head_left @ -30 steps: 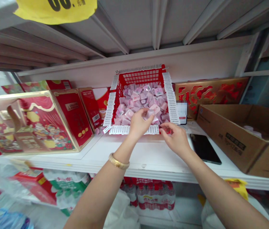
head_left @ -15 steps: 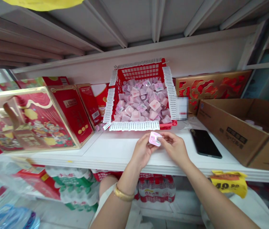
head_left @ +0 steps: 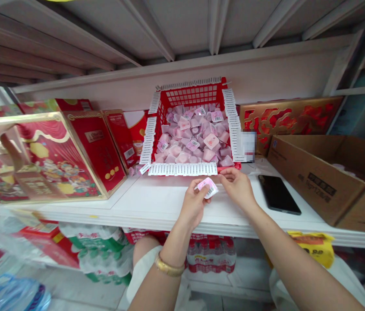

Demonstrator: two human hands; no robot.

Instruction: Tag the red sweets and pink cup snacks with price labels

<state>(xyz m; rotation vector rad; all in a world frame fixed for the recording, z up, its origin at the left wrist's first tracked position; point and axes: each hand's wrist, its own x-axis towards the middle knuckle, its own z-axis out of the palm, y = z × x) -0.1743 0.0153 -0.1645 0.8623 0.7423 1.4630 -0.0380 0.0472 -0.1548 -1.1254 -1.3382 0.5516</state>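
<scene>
The red basket (head_left: 198,96) sits on the white shelf (head_left: 156,196) and serves as the reference for all positions below. It contains a heap of small pink cups (head_left: 195,134), lying at mixed angles, several with barcodes showing. Strips of barcode labels (head_left: 182,169) line its rim on all four sides.

The left hand (head_left: 193,202) is in front of the basket, gripping one pink cup (head_left: 211,185) between thumb and fingers. The cup is outside the basket, just in front of its near rim, tilted with the lid and a barcode facing up. A gold bracelet (head_left: 169,268) is worn on the left wrist.

The right hand (head_left: 238,186) is at the basket's near right corner, thumb and fingertips drawn close together. Whether it holds anything cannot be determined, nor whether it touches the rim. It appears apart from the held cup.

Right of the basket, a black phone (head_left: 278,194) lies flat on the shelf; beyond it stands an uncovered cardboard box (head_left: 318,181). A gold and red panel (head_left: 286,119) stands behind that box, to the basket's right. Left of the basket are a narrow red carton (head_left: 121,138) and a large decorated gift box (head_left: 92,160). Below the basket's level, packed bottles (head_left: 211,258) with red labels are visible.
</scene>
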